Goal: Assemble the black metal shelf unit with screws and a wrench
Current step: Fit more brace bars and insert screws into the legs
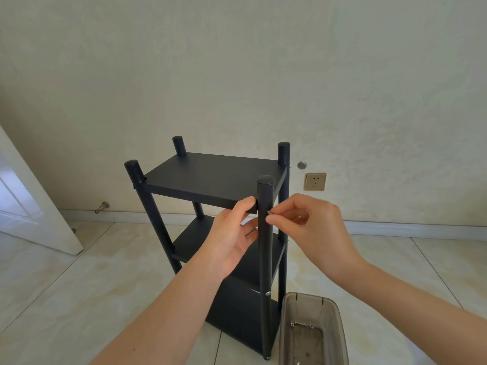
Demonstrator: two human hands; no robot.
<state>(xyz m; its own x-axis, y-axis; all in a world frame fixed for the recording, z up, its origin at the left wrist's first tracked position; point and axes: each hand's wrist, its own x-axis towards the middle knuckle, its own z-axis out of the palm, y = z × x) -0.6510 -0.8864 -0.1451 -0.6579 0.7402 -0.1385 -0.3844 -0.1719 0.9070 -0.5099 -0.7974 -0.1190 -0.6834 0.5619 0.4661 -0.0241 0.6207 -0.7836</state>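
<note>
A black metal shelf unit [210, 175] with three boards and four round posts stands upright on the tiled floor. My left hand [232, 235] holds the near right corner of the top board, thumb on its front edge, fingers under it. My right hand [308, 227] pinches a small silver screw [269, 212] against the near right post [264, 233], level with the top board. Silver screw heads show lower on that post, at the bottom board and at its foot.
A translucent grey plastic box [313, 330] with a wrench [301, 324] and loose hardware sits on the floor, right of the shelf's foot. A white door [31, 206] stands open at the left. A wall socket [315, 182] is behind the shelf.
</note>
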